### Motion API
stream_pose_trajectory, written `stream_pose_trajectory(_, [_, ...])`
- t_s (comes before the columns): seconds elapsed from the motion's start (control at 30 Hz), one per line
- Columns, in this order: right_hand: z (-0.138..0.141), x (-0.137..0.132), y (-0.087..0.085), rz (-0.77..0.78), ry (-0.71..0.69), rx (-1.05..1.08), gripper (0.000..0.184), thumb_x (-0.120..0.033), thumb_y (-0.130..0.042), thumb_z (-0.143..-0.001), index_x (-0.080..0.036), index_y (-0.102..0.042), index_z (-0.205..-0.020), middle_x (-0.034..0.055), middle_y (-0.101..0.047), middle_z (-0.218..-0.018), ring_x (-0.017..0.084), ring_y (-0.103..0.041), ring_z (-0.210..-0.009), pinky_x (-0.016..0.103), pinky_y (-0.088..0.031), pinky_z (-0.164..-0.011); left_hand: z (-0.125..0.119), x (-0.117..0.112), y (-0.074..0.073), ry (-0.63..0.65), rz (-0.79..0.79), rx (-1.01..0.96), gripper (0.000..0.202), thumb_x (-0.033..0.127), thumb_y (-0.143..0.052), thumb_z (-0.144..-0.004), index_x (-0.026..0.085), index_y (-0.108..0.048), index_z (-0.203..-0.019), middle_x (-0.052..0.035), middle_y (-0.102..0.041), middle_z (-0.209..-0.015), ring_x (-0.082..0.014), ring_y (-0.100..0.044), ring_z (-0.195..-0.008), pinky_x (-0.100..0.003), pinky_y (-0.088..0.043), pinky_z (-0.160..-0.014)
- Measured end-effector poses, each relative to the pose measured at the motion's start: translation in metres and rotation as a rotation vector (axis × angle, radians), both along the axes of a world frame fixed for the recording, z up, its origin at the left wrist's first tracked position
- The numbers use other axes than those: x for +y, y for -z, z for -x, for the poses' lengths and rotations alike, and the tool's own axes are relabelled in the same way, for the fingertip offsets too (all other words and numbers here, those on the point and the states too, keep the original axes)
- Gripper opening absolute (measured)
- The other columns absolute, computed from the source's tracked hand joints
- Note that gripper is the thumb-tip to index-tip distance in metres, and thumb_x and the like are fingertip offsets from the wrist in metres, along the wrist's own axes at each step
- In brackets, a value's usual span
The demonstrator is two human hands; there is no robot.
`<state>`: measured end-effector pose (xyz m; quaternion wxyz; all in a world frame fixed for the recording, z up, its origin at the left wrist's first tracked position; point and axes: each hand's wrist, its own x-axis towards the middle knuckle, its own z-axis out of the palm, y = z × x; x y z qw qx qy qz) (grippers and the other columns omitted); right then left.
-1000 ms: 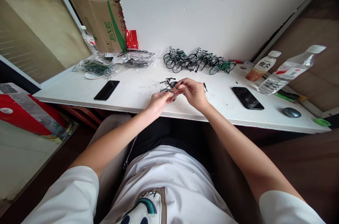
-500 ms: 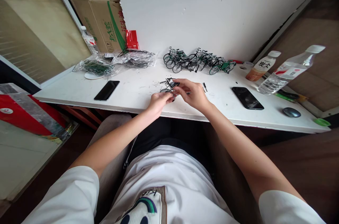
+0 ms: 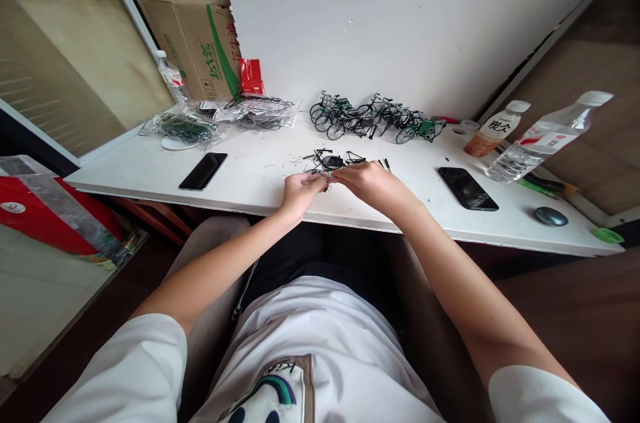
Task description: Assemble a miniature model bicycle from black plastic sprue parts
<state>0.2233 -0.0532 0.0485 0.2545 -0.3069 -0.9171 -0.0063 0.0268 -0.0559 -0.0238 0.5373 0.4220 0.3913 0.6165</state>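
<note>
My left hand [image 3: 303,194] is closed over the front part of the table, its thumb and fingers pinching a small dark model bicycle part [image 3: 327,186]. My right hand [image 3: 369,182] meets it from the right, fingertips pressed together at the same small part. The exact shape of what they grip is mostly hidden by the fingers. Just beyond my hands lie loose black model bicycle parts [image 3: 333,162], among them a round wheel-like piece and thin frame pieces.
Several assembled model bicycles [image 3: 350,118] stand at the back. Plastic-bagged parts [image 3: 185,127] lie back left, near a phone [image 3: 204,171]. On the right are another phone [image 3: 467,188], two bottles [image 3: 545,140] and a dark oval object [image 3: 551,215]. A cardboard box [image 3: 193,50] stands behind.
My right hand has lowered and turned, its fingertips now close to my left fingers. More of the loose black parts behind it shows. My left hand has hardly moved.
</note>
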Motion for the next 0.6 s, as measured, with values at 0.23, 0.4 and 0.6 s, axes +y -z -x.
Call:
stream_pose_trajectory(0.23, [0.004, 0.012, 0.012, -0.005, 0.042, 0.046, 0.026, -0.035, -0.058, -0.109, -0.021, -0.08, -0.101, 0.0098, -0.078, -0.085, 0.023, -0.07, -0.075, 0.032, -0.043, -0.071, 0.004, 0.009, 0.008, -0.025, -0.066, 0.042, 0.031, 0.033, -0.093, -0.072, 0.013, -0.084, -0.093, -0.0121, -0.083, -0.096, -0.0231, -0.076, -0.091, -0.038, -0.055, -0.096])
stream_pose_trajectory(0.4, [0.003, 0.023, 0.019, 0.042, 0.013, 0.089, 0.033, -0.036, -0.052, -0.111, -0.02, -0.078, -0.098, 0.0076, -0.076, -0.079, 0.021, -0.067, -0.068, 0.031, -0.045, -0.071, 0.005, 0.015, 0.019, -0.005, -0.062, 0.037, 0.037, 0.038, -0.094, -0.073, 0.014, -0.085, -0.1, -0.0131, -0.083, -0.104, -0.0252, -0.078, -0.097, -0.04, -0.056, -0.101])
stream_pose_trajectory(0.6, [0.001, 0.029, 0.029, 0.172, -0.022, 0.18, 0.033, -0.04, -0.053, -0.111, -0.02, -0.077, -0.1, 0.0054, -0.078, -0.079, 0.019, -0.07, -0.067, 0.029, -0.049, -0.071, 0.007, 0.018, 0.024, -0.02, -0.072, 0.036, 0.041, 0.039, -0.097, -0.07, 0.014, -0.084, -0.101, -0.013, -0.084, -0.105, -0.0257, -0.078, -0.098, -0.042, -0.057, -0.102])
